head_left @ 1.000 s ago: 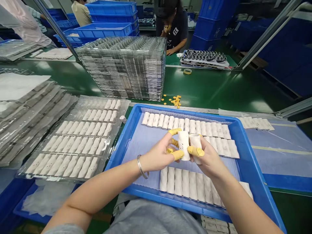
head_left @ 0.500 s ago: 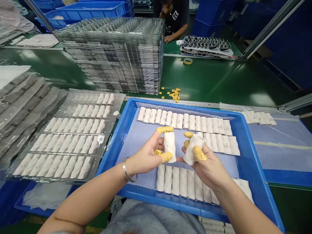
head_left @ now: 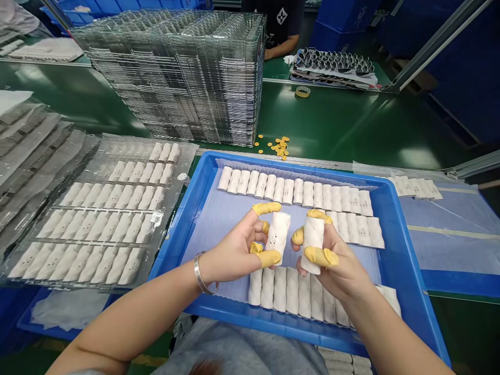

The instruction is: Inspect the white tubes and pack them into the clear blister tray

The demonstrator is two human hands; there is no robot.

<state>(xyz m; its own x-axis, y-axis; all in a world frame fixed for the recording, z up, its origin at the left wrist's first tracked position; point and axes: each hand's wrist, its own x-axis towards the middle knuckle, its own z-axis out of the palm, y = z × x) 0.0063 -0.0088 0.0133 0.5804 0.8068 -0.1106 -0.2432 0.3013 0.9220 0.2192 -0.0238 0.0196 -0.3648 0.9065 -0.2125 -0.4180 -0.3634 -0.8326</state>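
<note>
My left hand (head_left: 240, 247), with yellow finger cots, is closed round a white ribbed cylinder (head_left: 278, 235) held upright over the blue tray (head_left: 195, 208). My right hand (head_left: 332, 263), also in yellow cots, grips a second white cylinder (head_left: 311, 240) just to the right; the two pieces stand side by side, a small gap apart. Rows of the same white cylinders (head_left: 297, 191) lie on the tray's blue liner, one row at the far side and one row (head_left: 289, 289) just below my hands.
A clear blister tray (head_left: 101, 208) filled with white cylinders lies left of the blue tray. A tall stack of empty clear trays (head_left: 175, 73) stands behind. Yellow finger cots (head_left: 279, 147) lie scattered on the green table. A person's hand (head_left: 273, 51) rests across the table.
The right-hand cylinder, tilted half a second ago, now stands upright beside the left one. My view has dipped lower and nearer to the tray.
</note>
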